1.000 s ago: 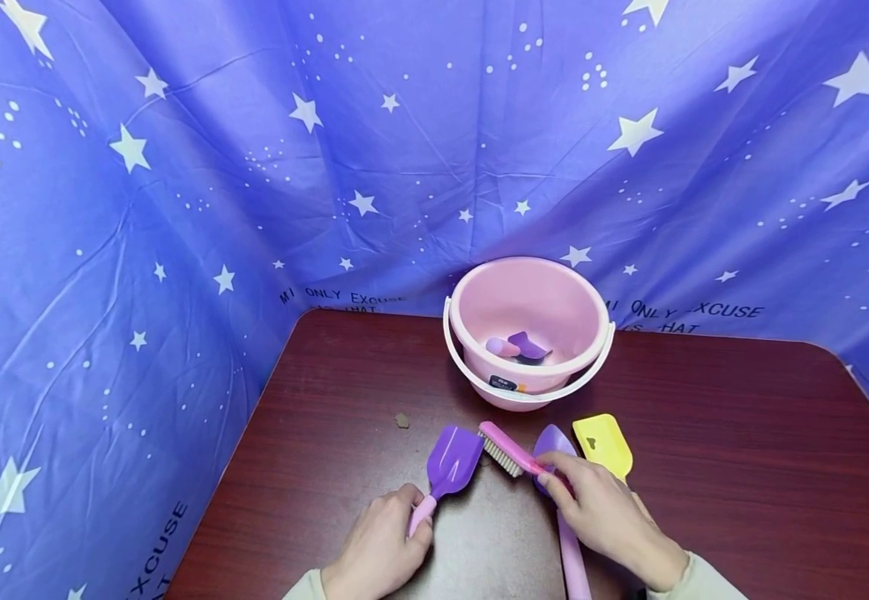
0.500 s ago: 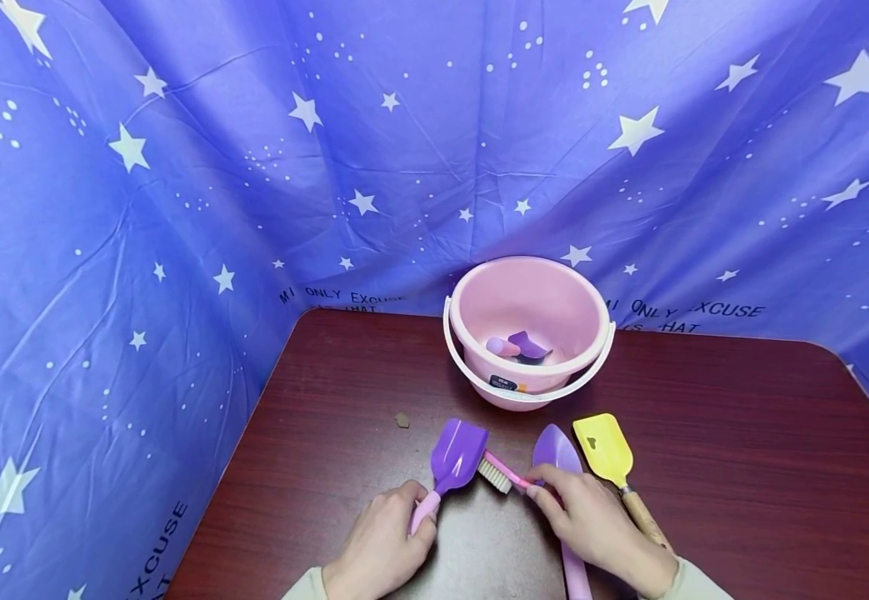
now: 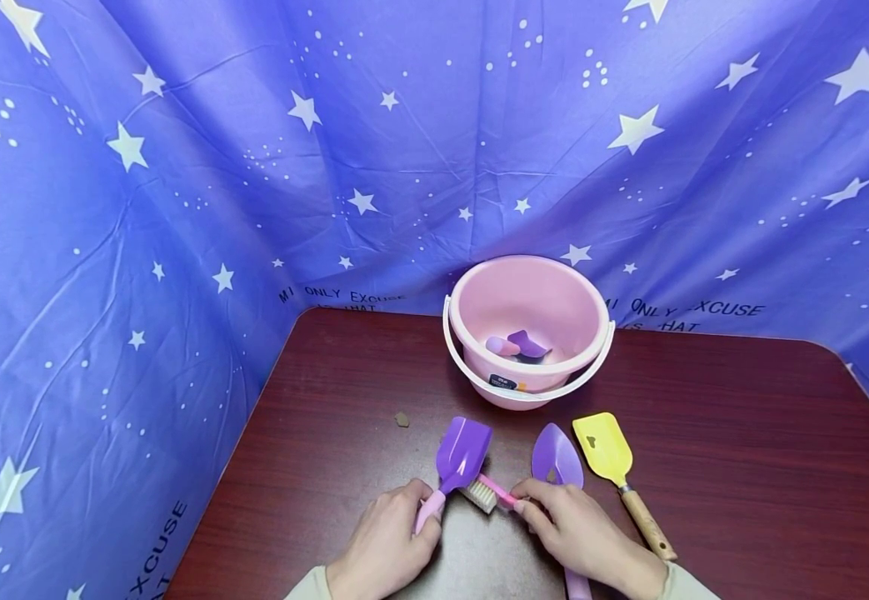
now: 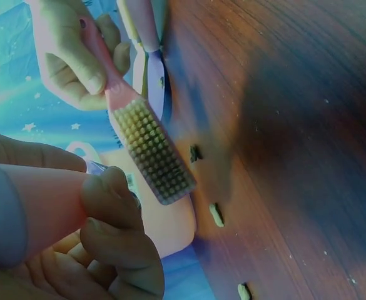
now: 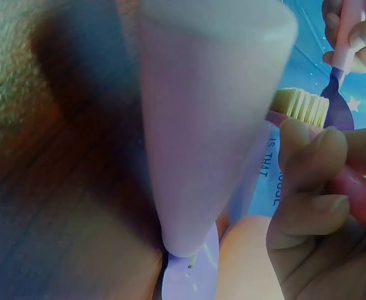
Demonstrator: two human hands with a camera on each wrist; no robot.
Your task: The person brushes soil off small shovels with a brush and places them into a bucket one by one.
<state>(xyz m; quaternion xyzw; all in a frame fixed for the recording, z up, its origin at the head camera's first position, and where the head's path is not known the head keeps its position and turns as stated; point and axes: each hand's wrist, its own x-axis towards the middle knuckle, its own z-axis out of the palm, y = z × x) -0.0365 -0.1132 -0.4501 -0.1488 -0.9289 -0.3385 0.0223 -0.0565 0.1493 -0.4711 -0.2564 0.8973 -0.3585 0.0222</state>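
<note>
My left hand (image 3: pixel 385 533) grips the pink handle of a small purple toy shovel (image 3: pixel 466 446), its blade raised toward the bucket. In my right hand (image 3: pixel 587 533) is a pink scrub brush (image 4: pixel 151 150), pinched by its handle between thumb and fingers. Its pale bristles (image 3: pixel 481 495) sit just below the shovel's blade in the head view, partly covered by it. The left wrist view shows the bristle face turned toward that camera. Under my right hand lies a purple trowel (image 3: pixel 556 454) with a pink handle, a small brown speck on its blade.
A pink bucket (image 3: pixel 471 367) with a white handle stands behind, a small purple-and-pink tool (image 3: pixel 527 344) inside. At right lies a yellow shovel (image 3: pixel 603 446) with a wooden grip. A brown flake (image 3: pixel 402 420) and small bits (image 4: pixel 216 214) lie on the table.
My right hand has moved left and nearer with the brush, whose head has passed from beside the shovel blade to below it. The shovel has shifted slightly right and away.
</note>
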